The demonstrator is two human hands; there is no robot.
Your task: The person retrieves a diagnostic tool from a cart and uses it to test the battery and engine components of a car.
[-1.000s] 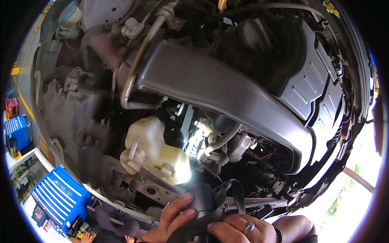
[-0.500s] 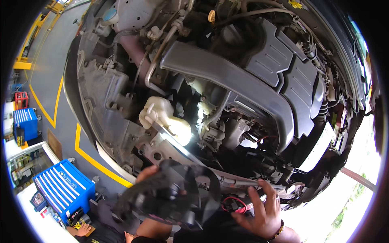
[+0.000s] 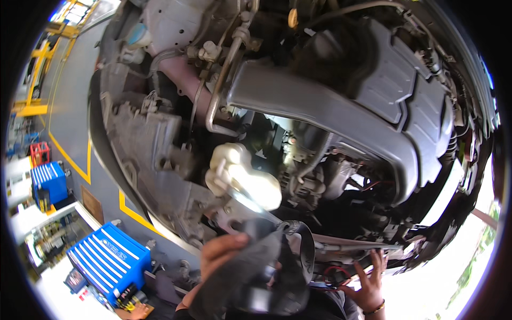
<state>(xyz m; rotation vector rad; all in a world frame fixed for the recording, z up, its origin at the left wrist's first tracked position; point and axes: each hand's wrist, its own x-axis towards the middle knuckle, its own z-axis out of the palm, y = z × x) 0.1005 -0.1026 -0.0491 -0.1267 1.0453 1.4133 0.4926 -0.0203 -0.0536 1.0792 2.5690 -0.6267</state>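
Observation:
My left hand (image 3: 221, 256) grips a black object with a wide looped strap (image 3: 250, 280), held low in front of me over the near edge of the engine bay. Motion blurs it, so its exact kind is unclear. Just beyond lies a pale plastic reservoir (image 3: 250, 184), brightly lit. To the right, my right hand (image 3: 368, 285) has its fingers spread and holds nothing. Its fingertips are at the front crossbar (image 3: 357, 247), though contact is hard to make out. A red cable-like loop (image 3: 336, 276) is beside that hand.
A grey engine cover (image 3: 384, 80) and a broad air duct (image 3: 314, 101) fill the bay. At left stand a blue tool cabinet (image 3: 109, 261) and a smaller blue cabinet (image 3: 49, 184). Another person's hand (image 3: 140, 311) shows by the nearer cabinet.
The engine bay has shifted right in view. My left hand has moved right with the black strapped object, and more of its fingers show. My right hand has moved right and lower.

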